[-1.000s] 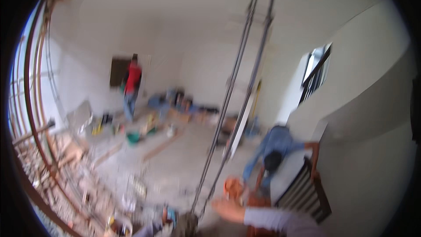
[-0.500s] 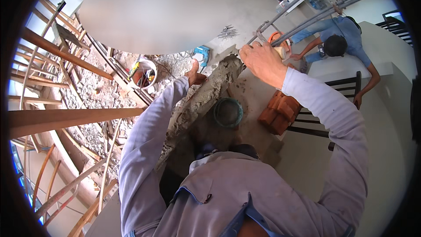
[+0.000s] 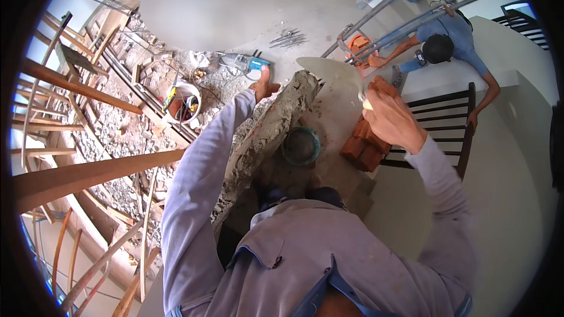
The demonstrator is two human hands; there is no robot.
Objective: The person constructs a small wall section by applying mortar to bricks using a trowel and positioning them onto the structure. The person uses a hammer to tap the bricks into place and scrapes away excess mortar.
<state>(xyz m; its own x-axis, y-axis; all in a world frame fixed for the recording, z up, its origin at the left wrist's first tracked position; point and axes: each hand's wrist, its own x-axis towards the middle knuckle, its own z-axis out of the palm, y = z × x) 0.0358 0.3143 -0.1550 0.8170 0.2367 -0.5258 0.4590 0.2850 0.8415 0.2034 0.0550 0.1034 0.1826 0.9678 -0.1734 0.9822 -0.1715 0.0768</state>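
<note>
In my right hand point(image 3: 392, 116) is the handle of a trowel, the fingers wrapped round it. The trowel's pale, broad blade point(image 3: 330, 71) points left, past the far end of a rough, mortar-covered wall point(image 3: 258, 135). Farther left, my left hand point(image 3: 264, 86) rests by the wall's top with one finger stretched out; it holds nothing that I can see. A round bucket with a teal rim point(image 3: 318, 151) stands on the floor just right of the wall. Beneath and near my right hand lies a stack of orange bricks point(image 3: 361, 145).
A co-worker in blue point(image 3: 449, 38) bends down at the right, beyond metal pipes point(image 3: 405, 23) and a dark slatted rail point(image 3: 440, 126). Rubble, wooden beams point(image 3: 94, 173), a white bucket of tools point(image 3: 197, 91) and a blue power tool point(image 3: 249, 62) lie to the left.
My right hand has drawn back from the wall's far end, right and nearer, and the trowel's blade now shows. My left hand has stayed by the wall.
</note>
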